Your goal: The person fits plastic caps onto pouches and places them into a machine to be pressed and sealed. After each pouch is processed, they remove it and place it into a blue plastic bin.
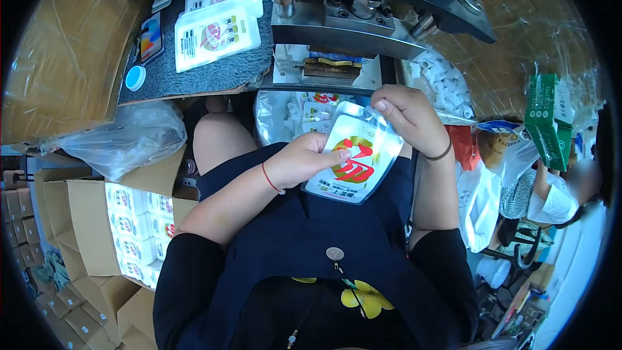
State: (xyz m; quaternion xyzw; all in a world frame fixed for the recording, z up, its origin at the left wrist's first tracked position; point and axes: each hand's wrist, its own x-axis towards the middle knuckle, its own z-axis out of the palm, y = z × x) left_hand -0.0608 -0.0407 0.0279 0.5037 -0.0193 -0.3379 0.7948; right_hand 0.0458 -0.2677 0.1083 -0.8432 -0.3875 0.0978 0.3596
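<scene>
A white pouch with red lettering and a fruit picture (355,155) is held tilted above the lap. My left hand (304,159) grips its left side, thumb lying over the printed front. At the pouch's upper right corner my right hand (408,116) has its fingers closed on the clear top edge. Just beyond the hands is a metal machine (350,32) with a dark upper arm. Several white pouches (217,34) lie stacked on the grey mat (155,78) at the upper left. More pouches (317,113) show below the machine, partly hidden by the held one.
Small white tube pieces (444,81) lie right of the machine. A blue-white cap (135,78) and a phone (151,37) are on the mat. An open carton (91,227) of pouches stands lower left. At far right a person (551,201) sits near a green box (544,120).
</scene>
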